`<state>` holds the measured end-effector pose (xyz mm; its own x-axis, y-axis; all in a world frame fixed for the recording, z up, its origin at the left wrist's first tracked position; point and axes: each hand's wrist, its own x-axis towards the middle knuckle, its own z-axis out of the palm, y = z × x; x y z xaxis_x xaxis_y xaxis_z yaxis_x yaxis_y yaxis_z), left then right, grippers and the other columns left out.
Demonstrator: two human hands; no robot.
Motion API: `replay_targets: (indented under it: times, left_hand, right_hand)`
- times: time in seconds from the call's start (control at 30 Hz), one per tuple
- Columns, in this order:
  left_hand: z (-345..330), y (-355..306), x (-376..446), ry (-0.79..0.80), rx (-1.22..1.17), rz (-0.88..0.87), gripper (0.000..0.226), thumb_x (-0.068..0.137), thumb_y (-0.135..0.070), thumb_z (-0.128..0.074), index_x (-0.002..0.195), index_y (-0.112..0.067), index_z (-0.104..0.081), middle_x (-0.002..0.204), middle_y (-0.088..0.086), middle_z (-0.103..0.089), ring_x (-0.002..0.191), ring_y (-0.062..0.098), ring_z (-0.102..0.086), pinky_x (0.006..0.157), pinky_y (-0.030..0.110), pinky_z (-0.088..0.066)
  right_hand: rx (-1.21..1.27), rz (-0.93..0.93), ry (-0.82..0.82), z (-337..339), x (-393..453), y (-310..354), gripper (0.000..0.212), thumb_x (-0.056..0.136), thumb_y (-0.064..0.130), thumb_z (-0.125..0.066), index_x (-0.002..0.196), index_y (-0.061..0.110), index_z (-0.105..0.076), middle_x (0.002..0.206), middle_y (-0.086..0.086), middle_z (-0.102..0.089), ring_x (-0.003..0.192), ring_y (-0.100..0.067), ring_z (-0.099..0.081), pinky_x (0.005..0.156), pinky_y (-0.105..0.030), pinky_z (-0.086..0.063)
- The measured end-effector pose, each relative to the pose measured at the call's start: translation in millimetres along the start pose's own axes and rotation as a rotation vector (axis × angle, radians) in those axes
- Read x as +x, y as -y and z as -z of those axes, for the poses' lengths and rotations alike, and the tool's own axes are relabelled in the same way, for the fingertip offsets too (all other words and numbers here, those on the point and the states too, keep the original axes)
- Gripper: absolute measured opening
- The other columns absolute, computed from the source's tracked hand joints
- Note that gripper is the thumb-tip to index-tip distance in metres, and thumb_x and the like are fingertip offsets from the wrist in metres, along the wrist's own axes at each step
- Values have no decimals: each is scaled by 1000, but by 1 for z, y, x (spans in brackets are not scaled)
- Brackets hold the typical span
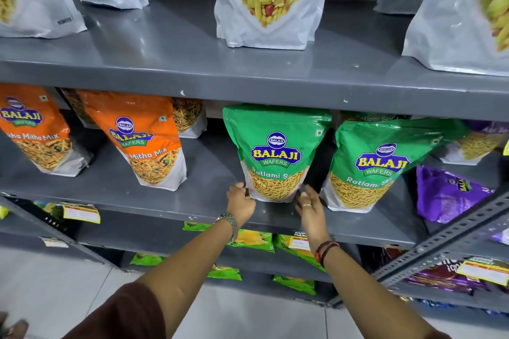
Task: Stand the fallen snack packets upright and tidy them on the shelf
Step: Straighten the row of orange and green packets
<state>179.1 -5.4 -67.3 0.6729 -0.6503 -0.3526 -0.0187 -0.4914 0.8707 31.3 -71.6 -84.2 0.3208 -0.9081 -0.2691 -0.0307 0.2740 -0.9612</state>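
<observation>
A green Ratlami Sev packet (275, 151) stands upright on the middle grey shelf (192, 198). My left hand (240, 202) pinches its lower left corner. My right hand (309, 208) touches its lower right corner with fingers loosely spread. A second green packet (374, 165) stands just to the right, leaning a little. Further right, a purple packet (449, 195) lies tilted on its side near the shelf end. Two orange Mitha Mix packets (143, 140) (33, 129) stand at the left.
White clear-window snack pouches (268, 0) stand on the upper shelf. Yellow-green packets (253, 241) and price tags (300, 242) sit on the shelves below. A perforated grey upright (446, 237) slants across the right side. Tiled floor lies beneath.
</observation>
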Motion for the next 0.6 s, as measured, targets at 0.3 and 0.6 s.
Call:
replay_targets:
  times: [0.3,0.6]
  left_hand:
    - [-57,-15,-45,318,-18,70,45,85,3,-44,130,-1,-47,135,16,-52,120,27,-52,92,32,-47]
    - [-119,-59,-38,430,-4,-16,71,84,2,-48,147,-12,-20,143,8,-42,111,24,-52,76,29,-44]
  right_hand:
    - [-204,262,-455,74,-27,-2,15,91,5,-45,104,6,-54,105,-18,-61,97,-30,-55,81,-28,-36]
    - [85,24,-344,127,19,39,38,96,12,-37,134,10,-39,139,-18,-48,110,-19,-47,99,-36,-36]
